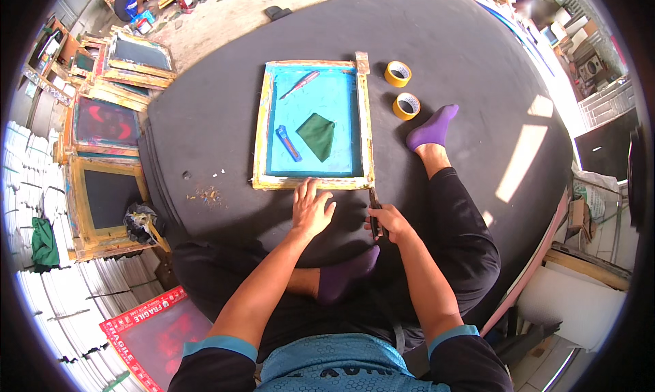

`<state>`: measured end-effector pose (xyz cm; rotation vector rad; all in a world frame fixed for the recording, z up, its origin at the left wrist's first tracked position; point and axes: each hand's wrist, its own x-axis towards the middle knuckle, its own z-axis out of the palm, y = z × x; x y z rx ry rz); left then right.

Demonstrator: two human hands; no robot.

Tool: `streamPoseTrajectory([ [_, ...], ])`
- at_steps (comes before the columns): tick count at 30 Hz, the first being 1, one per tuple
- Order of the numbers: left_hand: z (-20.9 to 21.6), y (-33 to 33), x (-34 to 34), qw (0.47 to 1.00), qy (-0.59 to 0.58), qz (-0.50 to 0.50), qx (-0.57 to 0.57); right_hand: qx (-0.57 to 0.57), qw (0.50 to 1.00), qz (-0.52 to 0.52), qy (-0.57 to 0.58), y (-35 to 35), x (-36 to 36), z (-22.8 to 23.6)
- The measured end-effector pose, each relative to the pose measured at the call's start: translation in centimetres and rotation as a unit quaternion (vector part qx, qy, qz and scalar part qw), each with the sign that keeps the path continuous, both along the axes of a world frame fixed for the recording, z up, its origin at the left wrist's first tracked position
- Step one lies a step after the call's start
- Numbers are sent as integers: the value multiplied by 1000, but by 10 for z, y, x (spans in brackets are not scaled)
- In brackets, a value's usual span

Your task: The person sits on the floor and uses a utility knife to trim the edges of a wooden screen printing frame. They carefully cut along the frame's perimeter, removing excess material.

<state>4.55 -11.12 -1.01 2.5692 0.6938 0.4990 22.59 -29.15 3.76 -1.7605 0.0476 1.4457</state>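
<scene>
A wooden screen-printing frame (262,122) with blue mesh lies before me on the dark padded surface. My left hand (312,209) rests its outstretched fingertips on the frame's near edge, thumb apart. At the near right corner, my right hand (390,223) is closed round the dark handles of a pliers-like tool (374,211). The tool's tip meets the corner; its jaws are too small to make out. On the mesh are a screwdriver (300,84), a blue utility knife (288,143) and a folded green cloth (318,137).
Two yellow tape rolls (398,73) lie right of the frame, near my purple-socked foot (434,128). More wooden screens (109,194) lean at the left, beside white stacks (61,310). Small debris (208,196) dots the dark surface. Other people sit far off at the top.
</scene>
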Motion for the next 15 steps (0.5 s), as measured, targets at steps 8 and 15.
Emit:
streamPoseTrajectory([
  [8,-1,2,-4,1000,7,-9,-1,-51,995,66,46,11,24,-4],
  [15,-2,2,-4,1000,-13,-9,-10,-90,980,118,130,13,66,1],
])
